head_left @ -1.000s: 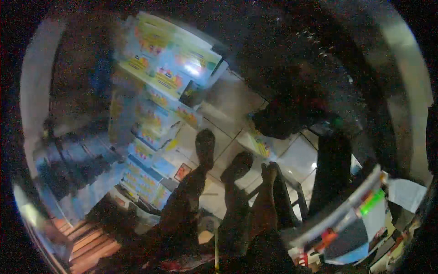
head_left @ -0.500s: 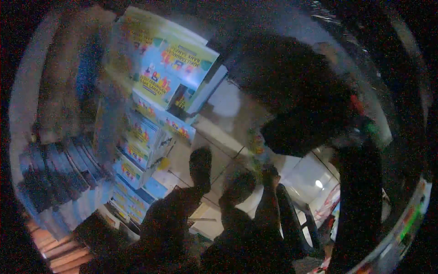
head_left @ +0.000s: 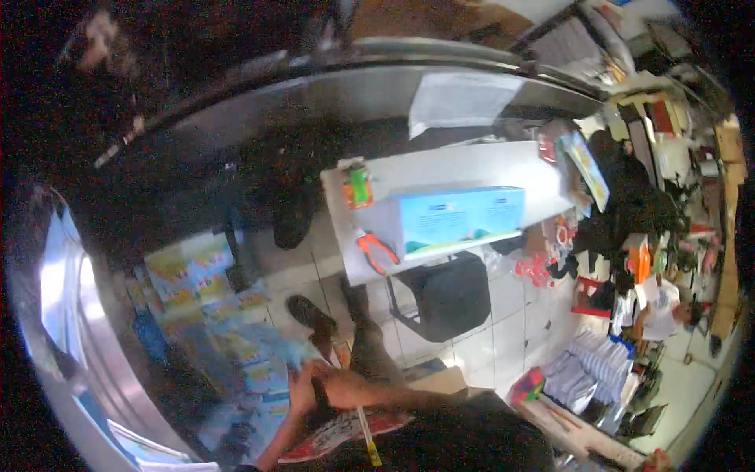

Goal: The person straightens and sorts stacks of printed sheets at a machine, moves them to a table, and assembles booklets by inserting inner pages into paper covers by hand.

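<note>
My left hand [head_left: 300,391] and my right hand [head_left: 334,387] meet low in the view, left of centre, over my lap. Both are smeared by motion, so their fingers cannot be made out. Right by the fingertips of the left hand is a pale blue, blurred patch [head_left: 294,348]; whether a hand holds it, I cannot tell. Below the hands lies a red and white printed thing [head_left: 344,435], crossed by a thin yellowish strip [head_left: 370,445]. Stacks of colourful printed booklets [head_left: 189,267] stand on the left, close to the hands.
A white table [head_left: 487,167] ahead bears a light blue box [head_left: 462,216], orange-handled pliers [head_left: 377,250] and a green packet [head_left: 359,187]. Below it is a black seat [head_left: 448,299]. Folded striped cloth [head_left: 590,366] and mixed goods lie on the right. A shiny metal surface [head_left: 98,315] borders the left.
My view has swung right and become brighter. The booklet stacks now sit farther left and look smaller, and the white table with the blue box has come into sight. My hands show more clearly.
</note>
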`<state>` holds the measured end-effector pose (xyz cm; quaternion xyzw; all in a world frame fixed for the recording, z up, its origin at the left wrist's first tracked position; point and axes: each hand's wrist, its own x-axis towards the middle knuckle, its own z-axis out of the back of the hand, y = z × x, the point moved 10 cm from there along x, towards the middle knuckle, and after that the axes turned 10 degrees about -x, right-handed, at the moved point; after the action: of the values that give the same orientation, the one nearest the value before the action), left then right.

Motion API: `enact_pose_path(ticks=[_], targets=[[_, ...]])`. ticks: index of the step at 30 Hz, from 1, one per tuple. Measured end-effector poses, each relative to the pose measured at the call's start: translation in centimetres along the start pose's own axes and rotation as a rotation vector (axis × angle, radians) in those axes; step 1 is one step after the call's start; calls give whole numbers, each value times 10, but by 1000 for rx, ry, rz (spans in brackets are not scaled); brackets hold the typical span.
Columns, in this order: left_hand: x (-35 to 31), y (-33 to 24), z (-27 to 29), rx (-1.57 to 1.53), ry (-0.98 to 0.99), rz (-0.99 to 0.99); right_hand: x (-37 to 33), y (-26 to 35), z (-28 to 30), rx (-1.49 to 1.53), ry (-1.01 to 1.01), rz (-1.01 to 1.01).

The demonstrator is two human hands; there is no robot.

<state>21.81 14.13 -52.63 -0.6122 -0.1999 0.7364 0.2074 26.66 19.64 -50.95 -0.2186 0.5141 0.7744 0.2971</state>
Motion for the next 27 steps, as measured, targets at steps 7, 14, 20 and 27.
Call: enact_pose_path(ticks=[7, 14, 20, 27], targets=[[-61, -266, -61, 578, 547, -388, -247, -79, 173, 837, -970, -275], [-8, -469, -235, 849, 707, -808, -286, -187, 229, 1526, -1386, -214], [66, -519, -308, 1061, 492, -966, -280, -266, 289, 1732, -1472, -103], [132, -490, -300, 910, 476, -696, -226, -278, 276, 1982, -1237, -321]])
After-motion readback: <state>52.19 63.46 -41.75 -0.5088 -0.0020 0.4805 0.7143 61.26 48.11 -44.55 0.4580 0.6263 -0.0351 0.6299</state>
